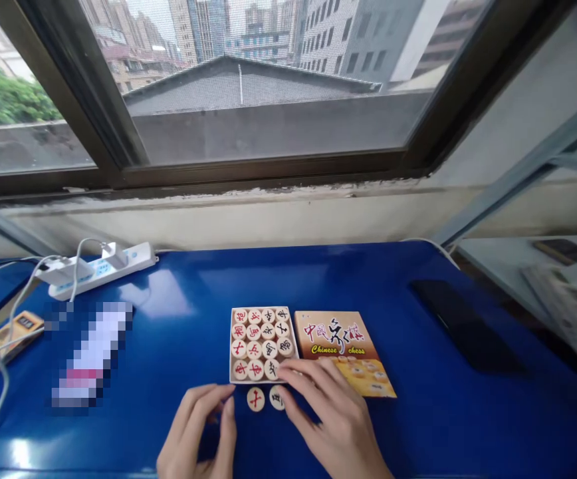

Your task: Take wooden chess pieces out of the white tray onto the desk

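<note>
One head view looks forward and down, close over the blue surface (169, 319), facing a window (268, 80).

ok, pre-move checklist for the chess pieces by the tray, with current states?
1. Tray flat on the blue table: ok.
2. Free slot in the tray's near right corner: cannot tell, right hand covers it.
3. Two loose pieces on the table, red-marked piece and black-marked piece, both face up: ok.
4. Left hand beside the red-marked piece, holding nothing: ok.
5. Right hand fingers over the tray's near edge, grip on a piece: cannot tell.
6. Lid lying right of the tray, beside it: ok.
</note>
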Motion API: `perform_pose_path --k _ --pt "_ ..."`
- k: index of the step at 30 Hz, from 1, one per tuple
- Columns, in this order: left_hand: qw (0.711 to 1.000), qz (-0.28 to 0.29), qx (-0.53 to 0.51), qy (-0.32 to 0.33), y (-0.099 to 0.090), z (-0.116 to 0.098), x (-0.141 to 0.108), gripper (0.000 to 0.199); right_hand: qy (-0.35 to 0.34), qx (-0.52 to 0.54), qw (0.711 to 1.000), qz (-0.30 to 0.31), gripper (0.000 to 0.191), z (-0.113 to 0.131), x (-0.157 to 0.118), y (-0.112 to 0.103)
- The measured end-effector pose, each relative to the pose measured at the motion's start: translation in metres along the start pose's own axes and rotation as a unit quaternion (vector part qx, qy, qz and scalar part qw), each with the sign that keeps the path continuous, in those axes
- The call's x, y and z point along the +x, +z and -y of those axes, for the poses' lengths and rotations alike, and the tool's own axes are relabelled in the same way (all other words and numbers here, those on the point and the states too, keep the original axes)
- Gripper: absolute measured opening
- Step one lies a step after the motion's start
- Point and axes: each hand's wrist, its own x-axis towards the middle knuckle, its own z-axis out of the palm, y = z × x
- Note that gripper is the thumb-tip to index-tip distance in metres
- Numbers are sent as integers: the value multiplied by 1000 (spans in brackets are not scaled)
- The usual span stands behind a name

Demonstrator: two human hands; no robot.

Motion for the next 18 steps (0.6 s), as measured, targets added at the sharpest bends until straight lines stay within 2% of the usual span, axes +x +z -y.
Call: perform_pose_path --k 4,7,11,18 --pt "993 41 52 95 14 9 12 16 15 -36 999 22 13 2 5 3" --pt "985 72 81 132 19 11 21 14 23 -49 998 27 11 3 8 3" --pt "984 70 91 134 22 9 25 11 31 -40 999 15 9 5 10 5" --pt "990 81 45 111 24 5 25 10 54 1 998 -10 12 7 6 10"
